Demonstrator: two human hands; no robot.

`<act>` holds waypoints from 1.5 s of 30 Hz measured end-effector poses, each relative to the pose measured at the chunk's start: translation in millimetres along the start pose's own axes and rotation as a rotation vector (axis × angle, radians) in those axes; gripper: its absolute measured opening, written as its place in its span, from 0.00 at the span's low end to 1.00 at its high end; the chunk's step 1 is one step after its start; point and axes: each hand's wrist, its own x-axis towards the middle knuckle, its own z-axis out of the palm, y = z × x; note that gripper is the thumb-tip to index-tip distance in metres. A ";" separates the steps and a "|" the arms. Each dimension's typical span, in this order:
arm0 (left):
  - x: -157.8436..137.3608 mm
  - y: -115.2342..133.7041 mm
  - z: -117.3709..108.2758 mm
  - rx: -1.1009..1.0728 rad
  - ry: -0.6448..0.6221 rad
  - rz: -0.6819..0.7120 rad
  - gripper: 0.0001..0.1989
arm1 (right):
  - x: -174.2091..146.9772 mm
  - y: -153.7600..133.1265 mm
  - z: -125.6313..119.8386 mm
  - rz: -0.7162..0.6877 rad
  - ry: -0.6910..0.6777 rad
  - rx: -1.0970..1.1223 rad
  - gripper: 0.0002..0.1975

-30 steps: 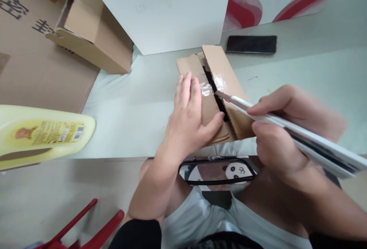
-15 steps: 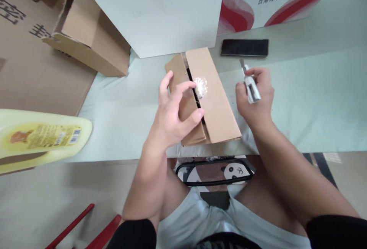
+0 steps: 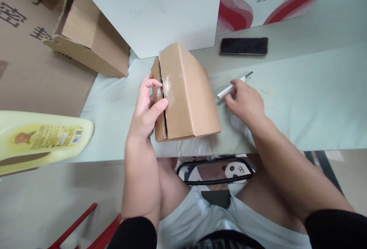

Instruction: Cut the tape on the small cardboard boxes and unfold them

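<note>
A small brown cardboard box (image 3: 179,100) is tilted on the cloth-covered table, its right side showing. A dark gap runs along its top seam, with a crumpled patch of clear tape (image 3: 167,85) beside it. My left hand (image 3: 146,104) is closed on the box's left flap, fingertips and thumb at the seam. To the right of the box, low over the cloth, my right hand (image 3: 246,98) has thumb and fingers around a white utility knife (image 3: 228,91). Its metal blade sticks out past the hand, pointing up and right.
A black phone (image 3: 244,46) lies behind the knife. White cartons (image 3: 155,12) and a red-and-white printed carton (image 3: 275,0) stand at the back. An open cardboard box (image 3: 97,35) is at the back left, a yellow bottle (image 3: 46,138) at the left edge.
My left hand has tipped the box over to the left, so its right side shows. My right hand has moved left and the knife has turned from upright to nearly flat.
</note>
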 end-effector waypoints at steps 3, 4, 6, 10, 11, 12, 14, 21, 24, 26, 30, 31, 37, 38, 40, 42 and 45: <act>0.8 2.9 0.8 -0.128 -0.030 -0.067 0.26 | -0.9 1.6 2.2 -0.030 0.017 -0.003 0.29; 1.1 4.4 1.3 -0.133 -0.034 -0.071 0.27 | -1.3 1.4 2.6 -0.040 0.022 0.002 0.30; 1.2 7.7 2.3 -0.125 -0.032 -0.070 0.30 | -2.1 -0.1 2.9 -0.054 0.039 0.023 0.31; -0.2 13.6 3.7 -0.081 0.023 -0.035 0.34 | -3.1 -4.8 1.4 -0.049 0.055 0.066 0.31; -0.5 14.4 3.8 -0.085 0.032 -0.035 0.33 | -3.2 -5.8 0.8 -0.046 0.050 0.074 0.31; -0.6 14.6 3.7 -0.098 0.038 -0.042 0.32 | -3.3 -6.6 0.2 -0.043 0.044 0.080 0.31; 0.2 12.9 2.8 -0.143 0.062 -0.073 0.26 | -3.4 -7.5 -0.9 -0.036 0.033 0.092 0.30; 7.2 2.6 -4.5 -0.302 0.307 -0.226 0.19 | -3.3 -8.1 -2.4 -0.025 0.020 0.132 0.28; 7.1 7.3 -5.1 -0.230 0.399 -0.233 0.16 | -3.6 -8.5 -2.1 -0.039 0.017 0.144 0.28; 5.5 9.4 -4.8 -0.163 0.438 -0.233 0.13 | -3.7 -8.4 -1.5 -0.046 0.021 0.163 0.27; 1.9 -1.4 -5.0 -0.027 0.475 -0.255 0.13 | -3.3 -7.5 -0.3 -0.045 0.005 0.219 0.26; 1.4 -7.1 -5.2 -0.005 0.453 -0.261 0.14 | -3.1 -7.4 -0.2 -0.038 -0.004 0.236 0.25; 5.7 -29.6 -4.6 0.240 0.316 -0.386 0.15 | -2.7 -10.6 -1.0 -0.009 -0.034 0.286 0.24; 7.2 -29.0 -3.9 0.289 0.284 -0.408 0.14 | -2.9 -11.5 -1.2 -0.018 -0.035 0.294 0.24; 9.6 -25.7 -2.0 0.342 0.194 -0.433 0.12 | -3.6 -13.2 -1.8 -0.038 -0.034 0.310 0.23; 10.8 -22.7 -0.3 0.337 0.105 -0.426 0.13 | -4.2 -14.4 -2.2 -0.048 -0.040 0.326 0.22; 9.8 -23.6 0.7 0.304 0.030 -0.382 0.14 | -4.0 -14.1 -2.1 -0.044 -0.054 0.349 0.20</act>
